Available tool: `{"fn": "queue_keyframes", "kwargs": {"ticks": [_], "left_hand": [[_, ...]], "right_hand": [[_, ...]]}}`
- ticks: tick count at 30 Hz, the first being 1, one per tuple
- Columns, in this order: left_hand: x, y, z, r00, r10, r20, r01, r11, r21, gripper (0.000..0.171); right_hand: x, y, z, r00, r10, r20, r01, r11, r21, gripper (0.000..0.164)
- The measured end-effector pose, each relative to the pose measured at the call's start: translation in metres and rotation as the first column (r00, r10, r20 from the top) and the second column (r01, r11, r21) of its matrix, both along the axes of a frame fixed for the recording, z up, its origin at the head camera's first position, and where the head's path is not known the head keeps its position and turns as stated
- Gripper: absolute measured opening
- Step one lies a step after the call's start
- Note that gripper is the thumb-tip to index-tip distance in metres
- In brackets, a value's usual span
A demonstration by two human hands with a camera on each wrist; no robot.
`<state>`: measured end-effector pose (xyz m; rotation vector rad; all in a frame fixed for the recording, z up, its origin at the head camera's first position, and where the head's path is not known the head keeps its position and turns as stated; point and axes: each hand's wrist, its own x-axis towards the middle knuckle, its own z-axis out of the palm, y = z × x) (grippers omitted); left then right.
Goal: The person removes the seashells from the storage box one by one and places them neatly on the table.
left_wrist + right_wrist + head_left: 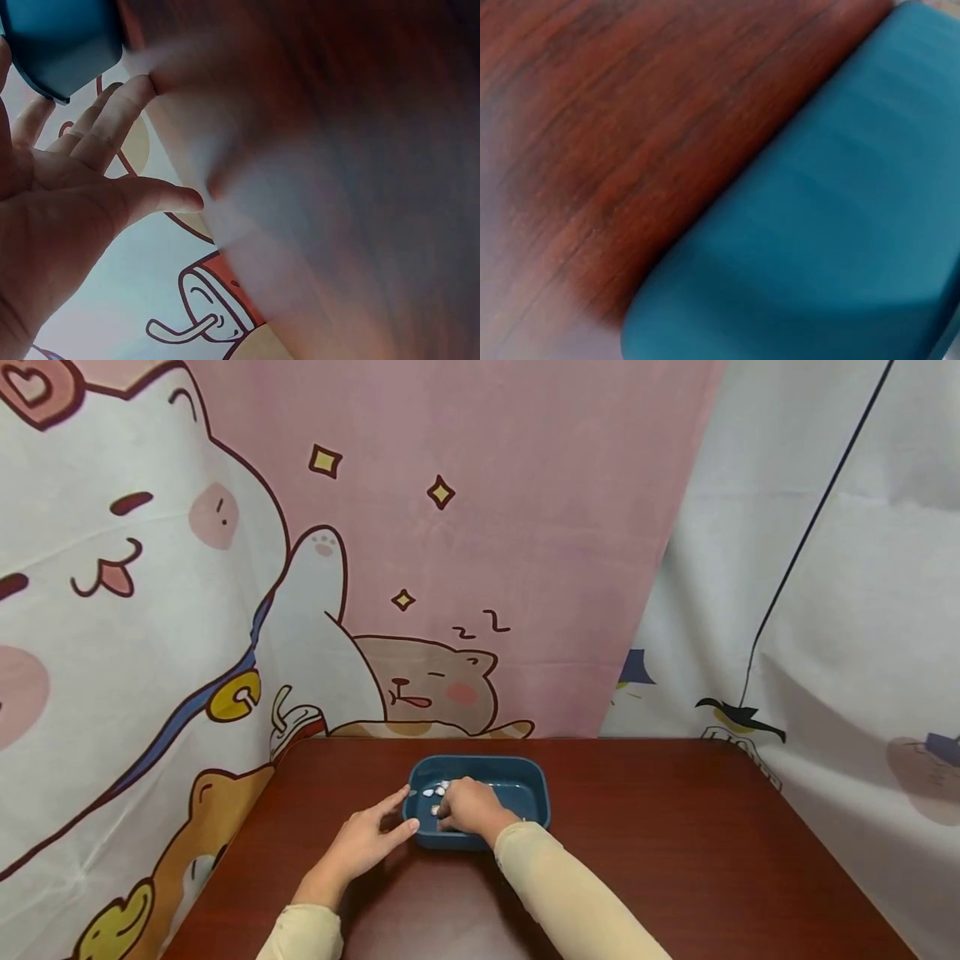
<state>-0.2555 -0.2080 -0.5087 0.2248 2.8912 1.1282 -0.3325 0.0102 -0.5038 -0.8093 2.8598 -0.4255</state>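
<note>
A dark teal rectangular container with rounded corners sits on the table. Several small white pieces, too small to identify, lie in its left part. My right hand reaches down over the near rim, its fingers bent among those pieces; whether they pinch one is hidden. Spread around the container's left end, my left hand touches or nearly touches the rim with its fingertips. In the left wrist view that hand shows its palm and extended thumb beside the container. Only the container's outer wall fills the right wrist view.
The reddish-brown wooden table extends on both sides of the container. Behind it hangs a pink and white cloth printed with cartoon animals, and more pale cloth hangs at the right.
</note>
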Motion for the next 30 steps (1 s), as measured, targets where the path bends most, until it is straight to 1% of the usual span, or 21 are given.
{"fn": "queue_keyframes", "kwargs": {"ticks": [4, 7, 11, 16, 23, 27, 30], "left_hand": [[-0.0008, 0.0003, 0.0007, 1.000, -0.002, -0.001, 0.002, 1.000, -0.005, 0.073], [-0.0008, 0.0009, 0.0004, 1.000, -0.001, 0.005, 0.001, 1.000, -0.007, 0.072], [-0.0001, 0.0017, -0.0003, 1.000, -0.001, 0.010, 0.001, 1.000, -0.005, 0.072], [0.0007, 0.0012, -0.0002, 1.000, -0.003, 0.010, 0.003, 1.000, 0.001, 0.074], [0.0006, 0.0010, 0.0013, 1.000, -0.009, 0.018, 0.009, 1.000, -0.004, 0.071], [0.0014, 0.0012, 0.0016, 1.000, -0.012, 0.027, 0.012, 1.000, 0.004, 0.071], [0.0018, 0.0016, 0.0016, 1.000, -0.009, 0.024, 0.009, 1.000, 0.000, 0.071]], "right_hand": [[-0.0016, 0.0011, 0.0029, 0.999, 0.037, -0.011, -0.037, 0.999, 0.028, 0.018], [-0.0015, 0.0018, 0.0048, 0.999, 0.051, 0.000, -0.051, 0.998, 0.040, 0.018], [-0.0006, 0.0026, 0.0056, 0.998, 0.057, 0.009, -0.057, 0.996, 0.063, 0.021], [-0.0009, 0.0032, 0.0053, 0.996, 0.088, -0.002, -0.087, 0.991, 0.100, 0.022], [0.0004, 0.0026, 0.0084, 0.996, 0.088, 0.014, -0.089, 0.992, 0.085, 0.021], [0.0003, 0.0038, 0.0087, 0.995, 0.101, 0.006, -0.102, 0.992, 0.080, 0.018], [-0.0007, 0.0090, 0.0106, 0.994, 0.111, -0.002, -0.111, 0.993, 0.046, 0.016]]}}
